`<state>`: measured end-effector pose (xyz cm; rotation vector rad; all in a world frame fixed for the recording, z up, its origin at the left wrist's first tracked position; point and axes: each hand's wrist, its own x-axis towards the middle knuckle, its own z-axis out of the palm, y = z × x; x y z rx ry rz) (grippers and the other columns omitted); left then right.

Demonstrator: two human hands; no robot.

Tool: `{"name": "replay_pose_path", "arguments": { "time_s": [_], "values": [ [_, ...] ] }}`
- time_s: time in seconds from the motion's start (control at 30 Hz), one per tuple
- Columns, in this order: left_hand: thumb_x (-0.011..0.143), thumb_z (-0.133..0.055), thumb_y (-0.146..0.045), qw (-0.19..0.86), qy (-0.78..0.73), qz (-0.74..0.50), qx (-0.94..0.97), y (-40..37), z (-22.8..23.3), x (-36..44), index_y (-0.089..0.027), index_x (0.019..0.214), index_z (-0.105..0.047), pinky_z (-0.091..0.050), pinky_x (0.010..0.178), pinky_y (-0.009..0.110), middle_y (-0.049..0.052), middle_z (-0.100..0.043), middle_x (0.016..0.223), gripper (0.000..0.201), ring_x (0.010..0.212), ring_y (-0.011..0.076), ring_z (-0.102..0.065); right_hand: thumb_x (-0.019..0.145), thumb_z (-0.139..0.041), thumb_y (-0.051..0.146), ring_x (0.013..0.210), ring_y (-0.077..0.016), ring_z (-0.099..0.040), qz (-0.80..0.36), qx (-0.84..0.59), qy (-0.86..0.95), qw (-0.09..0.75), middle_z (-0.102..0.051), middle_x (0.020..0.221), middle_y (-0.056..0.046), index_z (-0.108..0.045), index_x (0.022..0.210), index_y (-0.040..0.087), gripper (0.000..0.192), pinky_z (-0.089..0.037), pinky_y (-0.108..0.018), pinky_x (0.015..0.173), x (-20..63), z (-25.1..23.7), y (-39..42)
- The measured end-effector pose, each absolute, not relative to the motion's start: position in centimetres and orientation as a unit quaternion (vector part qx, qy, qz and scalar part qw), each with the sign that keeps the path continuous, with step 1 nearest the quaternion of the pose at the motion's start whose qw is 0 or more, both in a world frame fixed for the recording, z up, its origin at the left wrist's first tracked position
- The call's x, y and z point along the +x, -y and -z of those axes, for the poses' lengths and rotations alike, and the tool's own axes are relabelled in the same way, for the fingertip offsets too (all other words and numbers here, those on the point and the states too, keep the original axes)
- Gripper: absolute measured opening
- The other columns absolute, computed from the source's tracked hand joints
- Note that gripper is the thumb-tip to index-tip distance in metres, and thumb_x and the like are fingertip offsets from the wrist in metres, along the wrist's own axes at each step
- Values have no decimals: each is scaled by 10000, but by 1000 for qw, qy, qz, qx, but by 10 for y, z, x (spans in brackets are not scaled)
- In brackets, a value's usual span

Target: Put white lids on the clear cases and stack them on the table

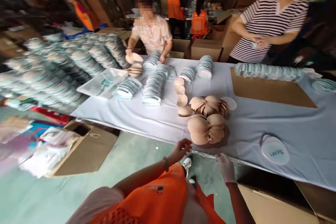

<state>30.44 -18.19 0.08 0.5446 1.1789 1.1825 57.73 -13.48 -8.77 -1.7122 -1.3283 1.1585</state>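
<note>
head view, looking down past an orange vest: the left hand (181, 148) hangs just short of the tabletop (301, 126) edge with its fingers loosely curled and holding nothing, a bead bracelet (166, 163) on the wrist. the right hand (225, 166), in a pale glove, rests at the same edge with fingers bent down; whether it presses on the cloth cannot be told. both are nearest a heap of tan round pads (206, 128), fanned out and overlapping, lying just beyond the fingertips. a second fan of the same pads (210, 105) sits right behind it, and a few single pads (180, 94) trail off to the left.

as a judgement, the handling of these pads looks only partly through: two loose heaps are untouched, while rows of pale blue round cases (154, 87) stand stacked on edge farther back, with many more piled at the far left (52, 66). one white round lid (275, 150) lies flat by itself to the right, well apart from the heaps. a brown cardboard sheet (267, 89) lies flat beyond it.

across the tabletop a person in a light shirt (152, 35) holds pads in both hands, and a person in a striped top (267, 24) stands with hands together. open cartons (86, 147) sit on the floor below.
</note>
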Motion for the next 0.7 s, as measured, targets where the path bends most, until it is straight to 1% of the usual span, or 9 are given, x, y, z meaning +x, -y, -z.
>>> {"name": "replay_pose_path", "arguments": {
  "time_s": [0.07,0.13,0.17,0.27,0.33,0.4,0.53,0.6,0.7],
  "values": [
    [752,-818,-22,577,-567,-565,160,220,14,271,-138,850,-737,-407,503,188,37,-711,722,172,592,130,-644,717,-653,579,925,-330,-742,-441,-606,571,335,-773,893,-107,-708,892,234,391,-612,-472,922,554,68,98],
    [746,-819,-52,518,-618,-581,107,258,26,245,-143,891,-741,-439,505,183,41,-730,763,188,614,138,-672,737,-709,511,1119,-345,-721,-410,-538,656,335,-780,1116,-141,-728,1082,220,451,-575,-480,1043,534,50,71],
    [741,-826,-76,495,-634,-588,84,274,31,234,-149,914,-741,-456,512,183,42,-740,787,206,625,142,-683,728,-741,460,1249,-361,-672,-366,-510,705,331,-744,1261,-166,-705,1212,204,548,-532,-499,1119,528,45,62],
    [703,-882,-175,464,-653,-597,45,304,41,209,-165,948,-733,-502,535,200,43,-752,825,287,659,165,-712,631,-838,352,1551,-442,-379,-175,-522,784,286,-459,1611,-271,-490,1521,120,984,-366,-594,1260,528,49,53],
    [671,-914,-226,469,-653,-593,46,306,48,192,-167,947,-725,-520,545,210,49,-751,830,340,682,182,-726,591,-872,316,1602,-498,-234,-78,-586,775,224,-296,1689,-317,-411,1570,114,1100,-364,-668,1226,533,68,57],
    [661,-920,-230,490,-644,-584,59,299,52,173,-168,940,-718,-522,538,209,54,-747,824,350,684,189,-731,645,-838,280,1606,-517,-203,-17,-637,754,160,-244,1715,-316,-456,1547,156,988,-420,-717,1137,533,89,59],
    [723,-850,-130,536,-615,-572,86,274,51,127,-188,919,-711,-502,500,178,32,-744,805,247,643,161,-725,827,-650,192,1598,-501,-253,52,-658,744,106,-326,1702,-290,-626,1451,171,625,-442,-723,1092,511,109,40],
    [764,-797,-73,532,-632,-556,93,261,49,107,-199,897,-717,-488,484,161,9,-739,785,200,617,137,-711,880,-590,186,1590,-511,-267,62,-654,748,96,-356,1692,-288,-664,1443,165,568,-431,-718,1105,495,107,24],
    [820,-722,-20,494,-695,-512,99,239,47,84,-207,864,-735,-470,468,140,-13,-732,756,192,590,106,-682,919,-578,228,1586,-538,-249,55,-647,756,81,-336,1707,-287,-657,1487,159,577,-407,-711,1128,470,97,1]
  ]
}}
